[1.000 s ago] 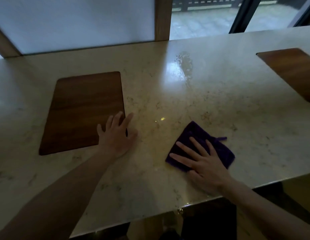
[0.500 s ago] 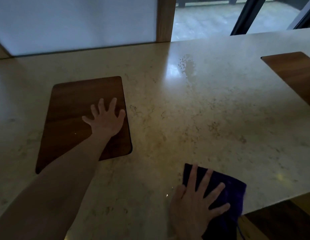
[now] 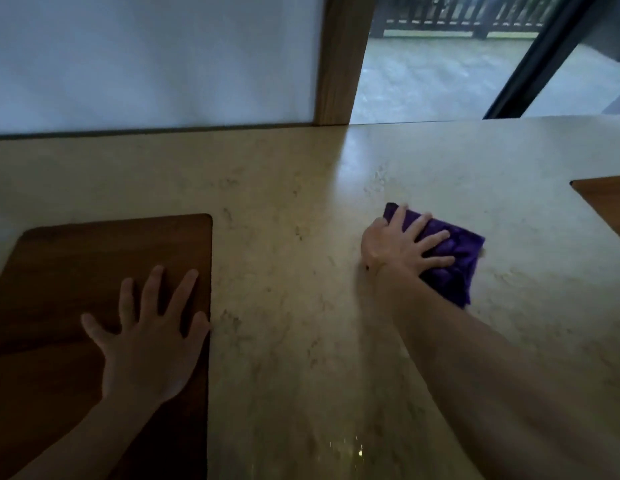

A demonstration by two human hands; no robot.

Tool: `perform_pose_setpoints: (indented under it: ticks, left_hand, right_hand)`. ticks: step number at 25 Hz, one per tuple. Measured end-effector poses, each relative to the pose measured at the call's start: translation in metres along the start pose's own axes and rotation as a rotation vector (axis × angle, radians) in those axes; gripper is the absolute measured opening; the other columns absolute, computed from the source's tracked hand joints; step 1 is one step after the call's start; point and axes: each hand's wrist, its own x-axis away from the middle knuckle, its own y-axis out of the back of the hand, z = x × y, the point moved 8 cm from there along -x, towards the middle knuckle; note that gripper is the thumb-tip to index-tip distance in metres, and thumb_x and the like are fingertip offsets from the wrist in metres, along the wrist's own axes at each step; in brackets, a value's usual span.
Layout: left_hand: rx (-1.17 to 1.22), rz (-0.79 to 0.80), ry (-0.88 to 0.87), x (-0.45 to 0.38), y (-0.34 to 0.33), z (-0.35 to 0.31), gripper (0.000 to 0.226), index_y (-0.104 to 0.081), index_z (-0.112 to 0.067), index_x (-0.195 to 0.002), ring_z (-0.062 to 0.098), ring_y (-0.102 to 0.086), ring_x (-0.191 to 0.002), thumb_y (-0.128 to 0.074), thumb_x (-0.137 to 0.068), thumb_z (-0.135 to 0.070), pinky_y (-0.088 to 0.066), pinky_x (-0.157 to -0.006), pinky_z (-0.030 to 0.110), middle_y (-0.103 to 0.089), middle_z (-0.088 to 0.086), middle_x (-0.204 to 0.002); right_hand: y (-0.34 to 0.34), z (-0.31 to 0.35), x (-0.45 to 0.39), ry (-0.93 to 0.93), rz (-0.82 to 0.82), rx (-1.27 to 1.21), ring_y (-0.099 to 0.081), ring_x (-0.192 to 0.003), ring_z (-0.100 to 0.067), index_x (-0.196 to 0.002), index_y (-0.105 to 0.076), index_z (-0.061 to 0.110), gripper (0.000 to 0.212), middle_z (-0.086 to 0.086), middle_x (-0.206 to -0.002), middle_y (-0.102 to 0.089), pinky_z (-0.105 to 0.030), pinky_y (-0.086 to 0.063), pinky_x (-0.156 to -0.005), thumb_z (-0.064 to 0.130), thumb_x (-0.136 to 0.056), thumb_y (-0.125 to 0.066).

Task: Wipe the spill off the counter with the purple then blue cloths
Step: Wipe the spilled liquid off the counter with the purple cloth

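A pale, veined stone counter (image 3: 294,258) fills most of the frame, backed at the top by a white panel (image 3: 152,60), a wooden post (image 3: 339,60) and glass looking onto a paved terrace with a dark railing (image 3: 474,19). A dark wooden inlay (image 3: 76,265) sits in the counter at lower left, and a corner of a second wooden inlay (image 3: 602,199) shows at the right edge. The left hand (image 3: 149,337) lies flat on the first inlay, fingers spread wide, thumb at the board's right edge. Right of centre, the right hand (image 3: 402,247) presses palm-down with fingers splayed on the purple cloth (image 3: 453,261), which lies bunched on the stone. The hand and forearm cover the cloth's left part. A faint wet sheen marks the counter just above the cloth. No writing or labels are legible.
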Motion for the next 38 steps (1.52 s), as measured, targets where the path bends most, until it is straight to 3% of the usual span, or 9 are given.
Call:
perform_pose_setpoints:
  ticks: [5,9,12,15,20,25,28,33,38]
  left_hand:
    - [-0.003,0.005,0.026,-0.001,-0.007,0.003,0.066,0.033,-0.061,-0.134,0.026,0.021,-0.148,0.011,-0.073,-0.074,0.001,-0.111,0.071,0.031,-0.012,-0.157]
    - [-0.021,-0.033,-0.012,0.005,-0.004,0.001,0.067,0.021,-0.055,-0.144,0.029,0.016,-0.15,0.002,-0.082,-0.071,0.001,-0.111,0.073,0.017,-0.006,-0.164]
    - [0.003,-0.042,-0.013,0.007,0.001,0.0,0.064,0.017,-0.055,-0.145,0.029,0.016,-0.15,-0.002,-0.086,-0.069,0.002,-0.111,0.073,0.015,-0.007,-0.163]
    - [0.034,-0.056,-0.04,0.006,0.002,0.001,0.06,0.008,-0.055,-0.147,0.03,0.012,-0.15,-0.009,-0.09,-0.068,0.002,-0.111,0.074,0.009,-0.008,-0.164]
    - [0.172,-0.054,-0.071,0.014,0.011,0.001,0.055,-0.012,-0.051,-0.149,0.03,0.004,-0.151,-0.025,-0.096,-0.059,0.002,-0.112,0.072,-0.006,-0.01,-0.164]
    - [0.304,-0.104,-0.256,0.129,0.01,-0.003,0.046,-0.033,-0.04,-0.146,0.023,-0.024,-0.145,-0.034,-0.1,-0.045,-0.012,-0.116,0.063,-0.035,-0.006,-0.154]
    - [0.267,-0.089,-0.283,0.187,0.003,0.02,0.048,-0.032,-0.037,-0.147,0.023,-0.027,-0.143,-0.037,-0.1,-0.041,-0.017,-0.116,0.057,-0.036,-0.005,-0.154]
    - [0.219,-0.045,-0.234,0.218,-0.009,0.047,0.049,-0.033,-0.034,-0.149,0.021,-0.026,-0.145,-0.038,-0.1,-0.04,-0.021,-0.116,0.053,-0.031,-0.006,-0.158]
    - [0.205,-0.021,-0.171,0.2,0.005,0.068,0.053,-0.029,-0.036,-0.15,0.02,-0.019,-0.147,-0.038,-0.099,-0.045,-0.016,-0.118,0.055,-0.024,-0.007,-0.16]
  right_hand:
    - [0.005,0.114,-0.132,0.21,0.057,0.074,0.014,-0.148,-0.043,-0.155,-0.007,0.044,0.055,0.0,-0.167,0.007,-0.074,0.009,-0.109,0.051,-0.102,-0.018]
    - [-0.015,0.195,-0.108,0.616,0.14,0.112,0.008,-0.151,-0.038,-0.151,-0.022,0.044,0.052,0.005,-0.166,-0.006,-0.071,0.007,-0.112,0.045,-0.099,-0.021]
    - [-0.031,0.208,-0.055,0.904,0.136,0.296,0.002,-0.151,-0.035,-0.152,-0.014,0.048,0.053,0.004,-0.166,-0.007,-0.067,-0.002,-0.114,0.044,-0.101,-0.028]
    - [-0.041,0.173,0.016,1.097,0.157,0.402,0.003,-0.152,-0.028,-0.149,-0.009,0.057,0.052,0.007,-0.167,0.002,-0.055,-0.002,-0.118,0.047,-0.102,-0.026]
    - [-0.046,0.055,0.178,1.284,0.268,0.311,0.013,-0.151,-0.014,-0.141,-0.018,0.069,0.05,0.007,-0.165,0.015,-0.045,0.01,-0.12,0.046,-0.099,-0.028]
    - [-0.045,-0.087,0.332,1.353,0.384,0.306,0.023,-0.148,-0.008,-0.141,-0.012,0.071,0.051,0.014,-0.164,0.014,-0.044,0.016,-0.119,0.044,-0.099,-0.024]
    - [-0.041,-0.156,0.398,1.362,0.35,0.333,0.028,-0.146,-0.009,-0.144,-0.001,0.067,0.049,0.015,-0.163,0.018,-0.047,0.016,-0.119,0.047,-0.101,-0.016]
    - [-0.043,-0.237,0.452,1.267,0.187,0.319,0.012,-0.152,-0.017,-0.151,-0.006,0.056,0.051,0.01,-0.165,0.002,-0.051,-0.002,-0.12,0.047,-0.102,-0.02]
    - [-0.047,-0.243,0.454,0.931,0.06,0.181,-0.018,-0.151,-0.023,-0.152,-0.022,0.046,0.053,0.005,-0.163,-0.023,-0.055,-0.025,-0.115,0.042,-0.1,-0.027]
